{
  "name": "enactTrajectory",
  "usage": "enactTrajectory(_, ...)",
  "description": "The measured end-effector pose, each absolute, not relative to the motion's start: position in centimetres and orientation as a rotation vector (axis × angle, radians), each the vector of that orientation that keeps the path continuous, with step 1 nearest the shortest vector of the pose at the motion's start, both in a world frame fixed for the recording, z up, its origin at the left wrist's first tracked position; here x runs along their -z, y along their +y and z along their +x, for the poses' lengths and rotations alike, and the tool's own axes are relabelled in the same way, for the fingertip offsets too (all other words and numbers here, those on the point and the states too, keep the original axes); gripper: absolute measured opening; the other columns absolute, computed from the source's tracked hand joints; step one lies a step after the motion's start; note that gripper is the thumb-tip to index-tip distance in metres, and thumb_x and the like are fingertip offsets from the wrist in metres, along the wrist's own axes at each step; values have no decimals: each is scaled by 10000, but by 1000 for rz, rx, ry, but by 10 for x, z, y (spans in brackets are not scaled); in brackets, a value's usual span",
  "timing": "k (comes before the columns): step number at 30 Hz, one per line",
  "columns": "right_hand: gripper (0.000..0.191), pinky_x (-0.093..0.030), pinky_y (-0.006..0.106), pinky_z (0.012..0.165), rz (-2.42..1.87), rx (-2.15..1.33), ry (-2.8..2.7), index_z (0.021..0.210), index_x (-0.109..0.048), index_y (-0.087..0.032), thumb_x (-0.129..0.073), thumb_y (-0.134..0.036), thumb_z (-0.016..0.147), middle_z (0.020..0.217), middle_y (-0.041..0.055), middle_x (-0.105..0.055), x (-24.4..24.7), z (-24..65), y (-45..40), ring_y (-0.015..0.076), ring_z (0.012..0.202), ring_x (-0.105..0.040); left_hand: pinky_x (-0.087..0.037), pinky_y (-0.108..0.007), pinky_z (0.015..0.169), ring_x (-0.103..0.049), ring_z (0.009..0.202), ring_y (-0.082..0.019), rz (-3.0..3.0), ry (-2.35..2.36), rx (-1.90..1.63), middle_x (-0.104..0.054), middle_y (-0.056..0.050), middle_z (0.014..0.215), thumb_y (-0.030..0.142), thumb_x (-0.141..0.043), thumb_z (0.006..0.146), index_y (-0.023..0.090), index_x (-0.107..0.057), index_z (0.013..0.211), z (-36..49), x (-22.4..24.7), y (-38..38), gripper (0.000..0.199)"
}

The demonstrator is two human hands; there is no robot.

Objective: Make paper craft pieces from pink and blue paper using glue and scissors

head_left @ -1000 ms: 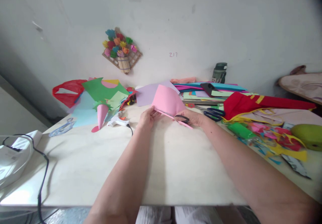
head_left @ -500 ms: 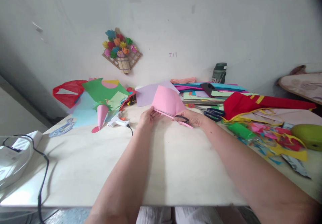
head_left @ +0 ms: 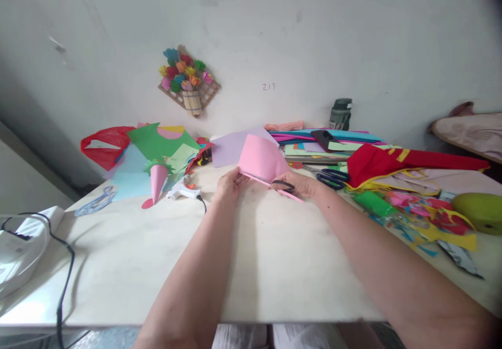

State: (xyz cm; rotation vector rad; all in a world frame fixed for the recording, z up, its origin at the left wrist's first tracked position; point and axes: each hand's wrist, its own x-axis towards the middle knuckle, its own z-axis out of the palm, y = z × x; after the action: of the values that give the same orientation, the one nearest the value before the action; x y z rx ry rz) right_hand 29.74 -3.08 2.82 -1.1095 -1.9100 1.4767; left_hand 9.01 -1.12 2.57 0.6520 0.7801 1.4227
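My left hand [head_left: 231, 180] pinches the left corner of a pink paper sheet [head_left: 262, 156], which is tilted up over the table. In my right hand [head_left: 300, 183] is a pair of scissors [head_left: 283, 185] with dark handles, its blades lying along the sheet's near edge. A narrow pink strip [head_left: 292, 196] hangs off that edge below the scissors. Behind the pink sheet lies a lilac sheet [head_left: 227, 149]. To the left are a white glue gun [head_left: 183, 188] and a pink paper cone [head_left: 158, 179] with a green fringe.
Another pair of scissors [head_left: 332, 178] lies right of my right hand, near red fabric [head_left: 368, 163] and paper scraps [head_left: 435, 226]. A stack of coloured sheets [head_left: 301, 142] and a bottle [head_left: 340, 113] stand by the wall. At left is a power strip [head_left: 47, 221] with cables.
The pink strip's free end has moved slightly to the right and down. Both hands keep their hold in nearly the same place; the whole view has shifted a little.
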Motion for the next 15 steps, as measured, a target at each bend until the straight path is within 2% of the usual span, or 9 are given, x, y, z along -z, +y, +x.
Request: enactTrajectory(15,295,-167,202,353,-1105,-1507,-1845,600,-525,-119,-617,-397,636,429,-46,-422,-29,295,-33,40,363,-308,-516,-330,720,-630,641,-167,623,799,-1416,-625,-63,610,61,-484,732,101,-561,700,91,-29,-13,92)
